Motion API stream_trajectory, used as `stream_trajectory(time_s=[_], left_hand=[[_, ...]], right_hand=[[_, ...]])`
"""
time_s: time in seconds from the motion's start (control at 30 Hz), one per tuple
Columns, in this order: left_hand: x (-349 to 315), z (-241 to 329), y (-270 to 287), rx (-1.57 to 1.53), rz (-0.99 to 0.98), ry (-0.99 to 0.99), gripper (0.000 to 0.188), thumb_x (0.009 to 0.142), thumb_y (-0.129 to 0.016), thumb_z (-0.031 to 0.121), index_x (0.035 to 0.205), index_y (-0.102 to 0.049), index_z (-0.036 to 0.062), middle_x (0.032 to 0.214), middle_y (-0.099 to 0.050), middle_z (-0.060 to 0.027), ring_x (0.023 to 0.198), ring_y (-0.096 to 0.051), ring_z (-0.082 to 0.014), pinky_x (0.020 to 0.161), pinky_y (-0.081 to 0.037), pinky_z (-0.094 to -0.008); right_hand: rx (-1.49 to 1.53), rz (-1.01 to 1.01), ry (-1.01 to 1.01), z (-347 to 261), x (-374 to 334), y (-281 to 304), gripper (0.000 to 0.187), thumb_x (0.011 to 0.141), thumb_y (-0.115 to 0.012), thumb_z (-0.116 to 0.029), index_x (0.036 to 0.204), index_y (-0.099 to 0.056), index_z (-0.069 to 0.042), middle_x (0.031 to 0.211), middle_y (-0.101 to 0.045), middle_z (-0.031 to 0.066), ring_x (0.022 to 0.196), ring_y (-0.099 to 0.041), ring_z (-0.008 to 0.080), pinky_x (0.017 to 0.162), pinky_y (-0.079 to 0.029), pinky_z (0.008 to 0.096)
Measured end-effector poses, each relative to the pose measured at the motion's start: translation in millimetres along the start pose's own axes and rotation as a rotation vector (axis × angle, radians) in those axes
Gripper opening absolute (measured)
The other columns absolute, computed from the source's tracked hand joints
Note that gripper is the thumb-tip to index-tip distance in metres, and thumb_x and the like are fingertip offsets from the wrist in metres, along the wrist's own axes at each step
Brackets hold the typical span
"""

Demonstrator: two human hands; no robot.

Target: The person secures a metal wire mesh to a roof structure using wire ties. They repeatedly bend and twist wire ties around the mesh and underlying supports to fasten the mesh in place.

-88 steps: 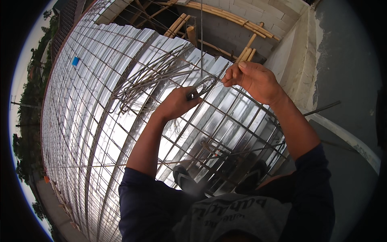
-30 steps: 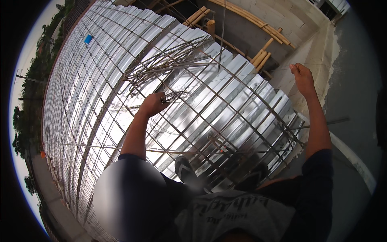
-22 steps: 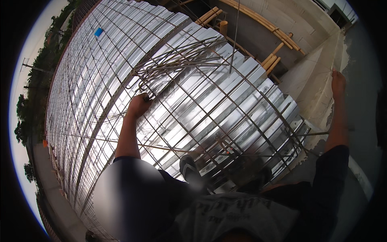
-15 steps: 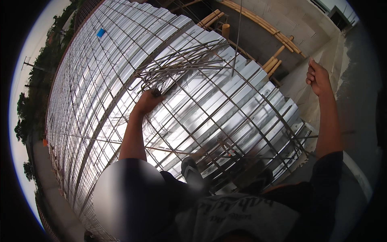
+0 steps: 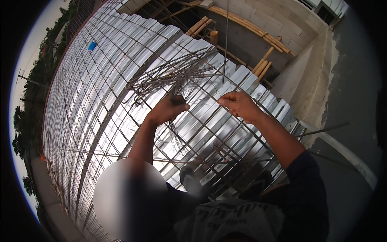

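Bundle of thin dark metal wire (image 5: 176, 92) clenched in left hand (image 5: 164, 110) over silver corrugated decking (image 5: 233, 74) | right hand (image 5: 241, 107) brought back leftward | fine grey strand (image 5: 204, 104) (barely visible) pinched there, seemingly being separated.

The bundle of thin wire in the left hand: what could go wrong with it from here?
Loose ends of the bundle of thin wire splay out around the bare left hand, so they might prick it. They also fan out toward the pile of bent steel bars and could snag there. The thin strand runs to a pinch in the right hand; it could slip free or kink.
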State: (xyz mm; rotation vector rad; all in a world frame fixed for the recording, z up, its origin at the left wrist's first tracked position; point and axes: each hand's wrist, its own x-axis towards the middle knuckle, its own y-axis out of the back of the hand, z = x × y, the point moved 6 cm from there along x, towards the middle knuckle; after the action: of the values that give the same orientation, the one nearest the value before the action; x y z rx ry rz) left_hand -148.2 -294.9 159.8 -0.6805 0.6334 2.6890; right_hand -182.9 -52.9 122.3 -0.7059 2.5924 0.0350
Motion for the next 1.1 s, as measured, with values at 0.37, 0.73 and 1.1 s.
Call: stream_trajectory(time_s=[0.37, 0.73, 1.1], left_hand=[[6.1, -22.2, -12.5, 0.349, -0.186, 0.018, 0.034, 0.081, -0.070, 0.036, 0.085, -0.063, 0.0035, 0.074, -0.061, -0.0035, 0.071, -0.056, -0.0138, 0.067, -0.046, -0.0339], [-8.8, -20.1, -3.9, 0.271, -0.193, 0.054, 0.043, 0.084, -0.065, 0.043, 0.090, -0.065, 0.0006, 0.068, -0.058, -0.0047, 0.064, -0.053, -0.0137, 0.057, -0.045, -0.0314], [-19.4, -20.2, -1.1, 0.264, -0.258, 0.078, 0.044, 0.086, -0.063, 0.043, 0.101, -0.064, 0.0014, 0.077, -0.061, -0.0058, 0.069, -0.057, -0.0147, 0.062, -0.049, -0.0310]], right_hand=[[0.391, -0.178, 0.295, -85.9, -4.9, 68.5, 0.020, 0.097, -0.050, -0.023, 0.088, -0.056, -0.006, 0.065, -0.056, 0.0004, 0.063, -0.057, 0.0166, 0.079, -0.050, 0.0367], [-1.002, 0.387, 0.345, -129.3, -24.0, 171.5, 0.035, 0.094, -0.054, -0.030, 0.102, -0.062, 0.003, 0.084, -0.061, 0.0087, 0.081, -0.055, 0.0176, 0.077, -0.043, 0.0319], [-1.079, 0.557, 0.375, -132.7, -21.1, 249.2, 0.035, 0.095, -0.055, -0.032, 0.097, -0.059, 0.003, 0.082, -0.054, 0.0057, 0.079, -0.047, 0.0144, 0.078, -0.039, 0.0283]])
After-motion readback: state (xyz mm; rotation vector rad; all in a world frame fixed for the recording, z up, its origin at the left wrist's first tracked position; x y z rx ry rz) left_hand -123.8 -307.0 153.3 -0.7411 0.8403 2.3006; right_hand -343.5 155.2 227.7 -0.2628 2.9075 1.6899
